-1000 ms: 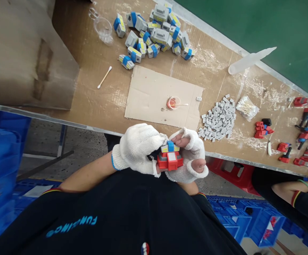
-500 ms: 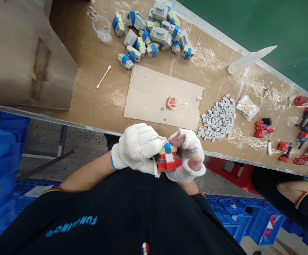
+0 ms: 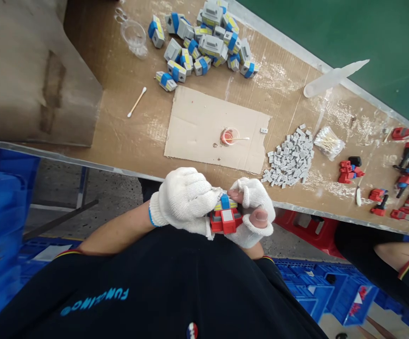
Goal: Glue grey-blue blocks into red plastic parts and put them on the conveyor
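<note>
Close to my body, below the table's near edge, I hold a red toy part (image 3: 227, 217) with grey sides, a pale square panel and a blue and yellow top. My left hand (image 3: 186, 200), in a white knit glove, is closed on its left side and top. Around its right side curls my right hand (image 3: 257, 209), whose glove leaves the thumb tip and a fingertip bare. The fingers of both hands meet near the blue top; whether something small is pinched there is hidden. The underside of the part is also out of sight.
A cardboard sheet (image 3: 190, 125) bears a small cup (image 3: 229, 136) of reddish liquid with a swab in it. Nearby lie grey pieces (image 3: 289, 157), bagged swabs (image 3: 329, 142), a squeeze bottle (image 3: 326, 82), grey-blue toy blocks (image 3: 212, 46) and red toy parts (image 3: 347, 172). A co-worker's arm (image 3: 389, 254) is at right.
Both hands and the red toy part have moved slightly down toward my body and a little right. They keep their grip. The co-worker's arm has shifted a bit to the right.
</note>
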A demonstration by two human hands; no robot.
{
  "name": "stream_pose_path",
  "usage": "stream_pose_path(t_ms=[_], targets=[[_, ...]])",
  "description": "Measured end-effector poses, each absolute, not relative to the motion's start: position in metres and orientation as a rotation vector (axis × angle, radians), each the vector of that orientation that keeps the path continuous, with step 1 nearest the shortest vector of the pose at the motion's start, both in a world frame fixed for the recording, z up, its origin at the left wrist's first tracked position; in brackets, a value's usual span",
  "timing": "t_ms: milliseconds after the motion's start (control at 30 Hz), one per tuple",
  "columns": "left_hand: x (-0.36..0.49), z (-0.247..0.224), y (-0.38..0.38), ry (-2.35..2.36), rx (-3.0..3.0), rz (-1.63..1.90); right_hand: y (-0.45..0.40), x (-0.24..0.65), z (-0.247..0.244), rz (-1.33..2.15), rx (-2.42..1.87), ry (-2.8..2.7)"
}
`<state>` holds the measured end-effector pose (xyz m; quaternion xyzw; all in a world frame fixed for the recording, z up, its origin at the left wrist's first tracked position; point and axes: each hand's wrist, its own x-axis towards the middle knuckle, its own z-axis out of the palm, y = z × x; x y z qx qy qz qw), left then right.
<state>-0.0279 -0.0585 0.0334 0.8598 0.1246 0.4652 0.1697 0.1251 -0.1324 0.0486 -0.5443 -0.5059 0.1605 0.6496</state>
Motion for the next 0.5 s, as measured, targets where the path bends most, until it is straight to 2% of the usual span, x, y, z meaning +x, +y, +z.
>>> stream_pose_path(t_ms=[500], targets=[[-0.027,0.025,-0.065,0.437,2.458,1.298,-0.139,0.136,0.046,0.468,-1.299,-1.195]])
